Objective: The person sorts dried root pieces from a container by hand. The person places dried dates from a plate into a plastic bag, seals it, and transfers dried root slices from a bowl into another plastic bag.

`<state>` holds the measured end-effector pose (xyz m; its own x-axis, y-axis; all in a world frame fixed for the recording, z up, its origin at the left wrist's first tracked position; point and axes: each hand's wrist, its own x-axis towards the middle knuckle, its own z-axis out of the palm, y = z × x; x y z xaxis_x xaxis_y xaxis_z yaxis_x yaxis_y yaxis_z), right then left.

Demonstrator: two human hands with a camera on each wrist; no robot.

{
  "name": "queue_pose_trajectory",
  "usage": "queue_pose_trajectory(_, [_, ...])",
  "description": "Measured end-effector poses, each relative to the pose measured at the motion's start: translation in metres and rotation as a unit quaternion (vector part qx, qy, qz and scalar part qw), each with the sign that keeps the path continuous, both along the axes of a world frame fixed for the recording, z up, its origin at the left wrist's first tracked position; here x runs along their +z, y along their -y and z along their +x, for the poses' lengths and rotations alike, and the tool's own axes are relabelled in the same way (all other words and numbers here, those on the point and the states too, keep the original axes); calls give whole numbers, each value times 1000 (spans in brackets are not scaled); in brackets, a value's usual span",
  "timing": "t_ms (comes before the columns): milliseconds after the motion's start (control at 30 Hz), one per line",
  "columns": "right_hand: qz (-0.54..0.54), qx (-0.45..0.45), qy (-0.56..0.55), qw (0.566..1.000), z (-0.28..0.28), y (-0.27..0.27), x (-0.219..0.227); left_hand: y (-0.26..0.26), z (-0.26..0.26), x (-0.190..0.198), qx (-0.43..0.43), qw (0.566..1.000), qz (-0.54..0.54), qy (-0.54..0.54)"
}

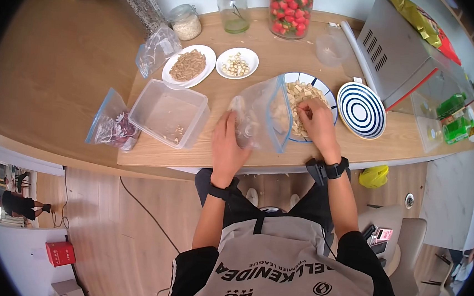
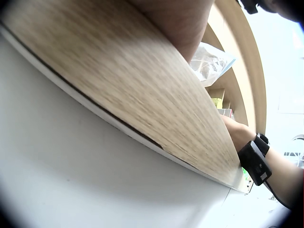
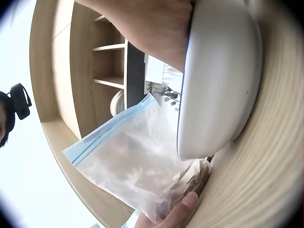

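A clear zip-lock bag with a blue seal lies on the table, its mouth toward a bowl of pale dried slices. My left hand grips the closed end of the bag, thumb on the near side. In the right wrist view the bag stands tilted beside the white bowl, with slices showing low in it. My right hand reaches over the bowl's rim, its bent fingers pinching at the slices. From the right wrist its fingertips are hidden behind the bowl.
Left of the bag are a plastic tub with crumbs and a bag of dark red pieces. Behind stand a plate of brown pieces and a dish of pale round pieces. A blue-ringed plate lies to the right, near a grey appliance.
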<state>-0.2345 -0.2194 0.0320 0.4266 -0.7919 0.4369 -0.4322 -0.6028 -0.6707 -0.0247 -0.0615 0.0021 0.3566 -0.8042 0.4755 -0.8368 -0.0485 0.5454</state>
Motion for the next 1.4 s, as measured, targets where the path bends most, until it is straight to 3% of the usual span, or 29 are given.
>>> queue_pose_trajectory(400, [35,-36,-27,998,-1,-3,-3,0,1,-3,-2,1000,-14,13])
queue_pose_trajectory(767, [-40,-26,29,998,-1,-4,-2,0,1,-3,0,1000,-10,15])
queue_pose_trajectory(1100, [-21,-50,76,996,-4,-6,-3,-2,0,0,-12,1000,12,1])
queue_pose_trajectory(1167, [104,-43,163,980,-8,-14,8,-2,1,-1,-16,1000,14,7])
queue_pose_trajectory(1200, [101,-46,167,980,-9,-18,13,-1,2,-3,-14,1000,3,16])
queue_pose_trajectory(1267, [102,-68,433,893,-15,-30,24,1,2,-4,-12,1000,-9,24])
queue_pose_trajectory(1300, [102,-69,434,893,-18,-36,32,1,1,-4,-12,1000,-12,25])
queue_pose_trajectory(1367, [66,-92,541,834,-20,-49,53,0,2,-4,-13,999,-14,27])
queue_pose_trajectory(1400, [66,-93,542,833,-18,-55,54,0,2,-4,-13,999,-16,28])
